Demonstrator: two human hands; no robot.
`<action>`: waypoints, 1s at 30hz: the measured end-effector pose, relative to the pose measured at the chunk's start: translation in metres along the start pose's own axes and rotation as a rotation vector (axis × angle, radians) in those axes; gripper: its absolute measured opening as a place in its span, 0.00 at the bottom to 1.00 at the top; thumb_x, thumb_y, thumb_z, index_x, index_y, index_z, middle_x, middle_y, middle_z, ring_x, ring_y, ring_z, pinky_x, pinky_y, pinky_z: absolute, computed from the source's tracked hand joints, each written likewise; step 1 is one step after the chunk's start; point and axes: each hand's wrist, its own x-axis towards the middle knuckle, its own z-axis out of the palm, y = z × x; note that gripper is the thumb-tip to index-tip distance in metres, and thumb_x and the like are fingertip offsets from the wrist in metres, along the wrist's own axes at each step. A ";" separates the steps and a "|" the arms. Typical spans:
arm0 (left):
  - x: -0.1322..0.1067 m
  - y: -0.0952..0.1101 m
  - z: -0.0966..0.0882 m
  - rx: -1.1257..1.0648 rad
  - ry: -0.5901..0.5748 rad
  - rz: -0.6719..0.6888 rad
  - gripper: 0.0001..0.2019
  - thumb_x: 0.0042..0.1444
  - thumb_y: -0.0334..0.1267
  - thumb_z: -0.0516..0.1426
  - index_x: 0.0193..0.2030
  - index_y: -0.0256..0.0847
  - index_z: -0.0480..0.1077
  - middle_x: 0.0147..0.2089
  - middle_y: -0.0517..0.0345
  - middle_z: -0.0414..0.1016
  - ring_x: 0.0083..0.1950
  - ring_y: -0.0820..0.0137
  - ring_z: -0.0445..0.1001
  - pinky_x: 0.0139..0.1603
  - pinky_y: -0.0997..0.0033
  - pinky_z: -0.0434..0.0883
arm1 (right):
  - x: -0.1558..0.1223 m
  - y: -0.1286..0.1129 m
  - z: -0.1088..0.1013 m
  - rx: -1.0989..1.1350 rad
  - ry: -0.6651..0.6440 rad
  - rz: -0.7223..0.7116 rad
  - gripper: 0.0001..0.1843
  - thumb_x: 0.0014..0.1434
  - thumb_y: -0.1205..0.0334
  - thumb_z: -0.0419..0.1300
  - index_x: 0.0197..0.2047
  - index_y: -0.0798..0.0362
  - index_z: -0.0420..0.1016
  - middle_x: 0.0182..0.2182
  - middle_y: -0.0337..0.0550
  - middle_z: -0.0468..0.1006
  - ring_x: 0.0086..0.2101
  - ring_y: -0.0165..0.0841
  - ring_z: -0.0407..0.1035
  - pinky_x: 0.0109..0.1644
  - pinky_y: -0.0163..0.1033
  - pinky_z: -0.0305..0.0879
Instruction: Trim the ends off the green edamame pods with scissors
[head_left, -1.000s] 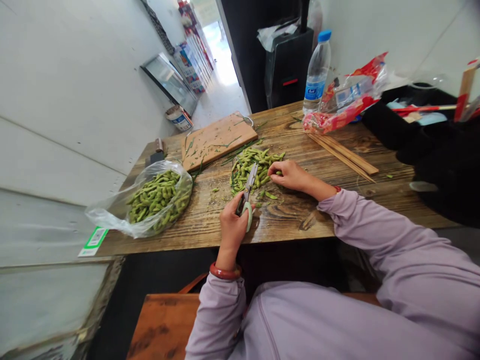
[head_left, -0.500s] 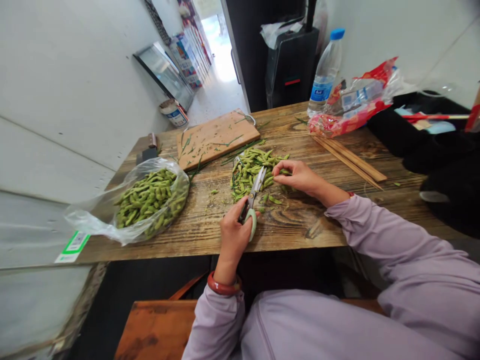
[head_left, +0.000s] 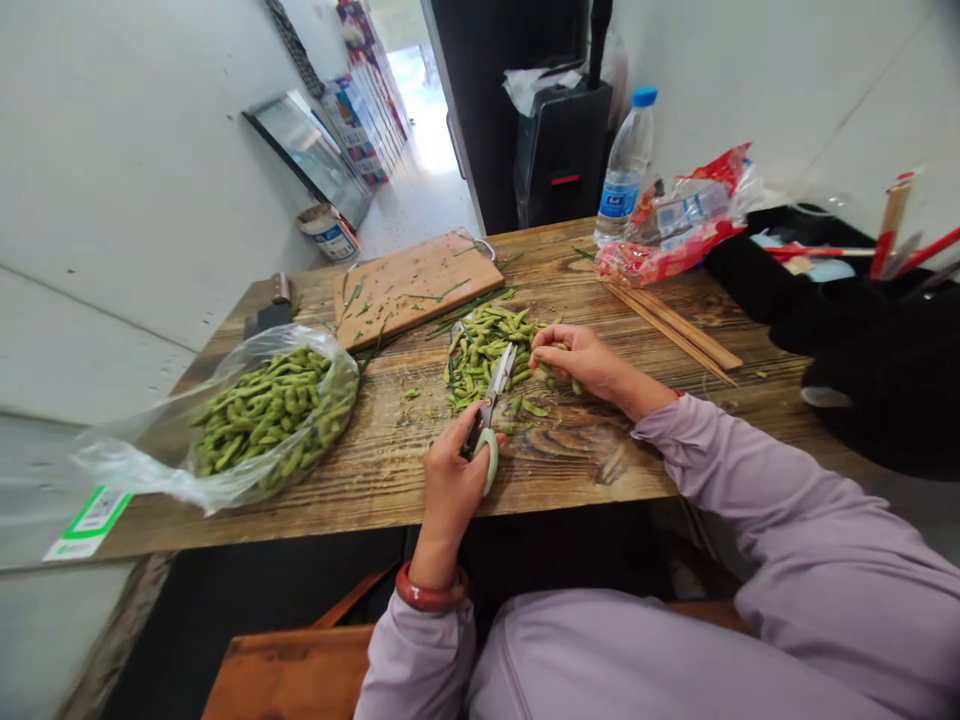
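The left hand (head_left: 450,480) grips green-handled scissors (head_left: 491,400), pointed at the edamame pile (head_left: 480,345) at its 12 o'clock. The right hand (head_left: 581,360) pinches a pod (head_left: 553,365) at the pile's 3 o'clock edge. Trimming looks partway done: clippings (head_left: 534,408) litter the table (head_left: 600,450), and a full bag (head_left: 120,465) sits at the pile's 9 o'clock.

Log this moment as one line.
left hand: grips scissors | right hand: touching pod pile | bagged pods: apart, on table

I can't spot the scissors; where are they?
In the head view the scissors are in the left hand, near the front edge of the table, blades pointing into the loose pod pile beside the right hand.
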 end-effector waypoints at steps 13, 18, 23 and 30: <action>-0.002 -0.002 0.002 -0.013 0.003 -0.014 0.21 0.54 0.39 0.66 0.55 0.41 0.79 0.51 0.51 0.84 0.49 0.63 0.83 0.54 0.64 0.78 | -0.001 0.015 -0.002 -0.059 -0.162 0.026 0.21 0.54 0.43 0.68 0.36 0.55 0.76 0.23 0.36 0.76 0.17 0.20 0.55 0.20 0.30 0.48; -0.001 -0.001 0.002 -0.019 0.010 -0.026 0.22 0.54 0.37 0.65 0.56 0.39 0.78 0.52 0.50 0.84 0.50 0.63 0.82 0.56 0.64 0.77 | -0.004 0.011 -0.001 -0.079 -0.235 0.000 0.20 0.55 0.48 0.68 0.43 0.56 0.78 0.29 0.37 0.78 0.21 0.21 0.58 0.24 0.30 0.53; 0.001 0.000 0.003 -0.003 0.020 -0.030 0.22 0.56 0.39 0.64 0.57 0.39 0.77 0.53 0.50 0.84 0.51 0.63 0.82 0.57 0.63 0.77 | -0.008 0.007 0.002 -0.107 -0.267 0.009 0.22 0.54 0.49 0.68 0.45 0.57 0.78 0.33 0.41 0.81 0.23 0.23 0.58 0.25 0.31 0.54; 0.002 -0.001 0.005 -0.019 -0.066 -0.004 0.27 0.54 0.40 0.67 0.61 0.41 0.74 0.54 0.49 0.82 0.51 0.62 0.81 0.57 0.62 0.76 | -0.009 0.008 0.002 -0.060 -0.231 -0.022 0.24 0.53 0.45 0.69 0.44 0.54 0.76 0.30 0.39 0.81 0.20 0.22 0.55 0.23 0.32 0.48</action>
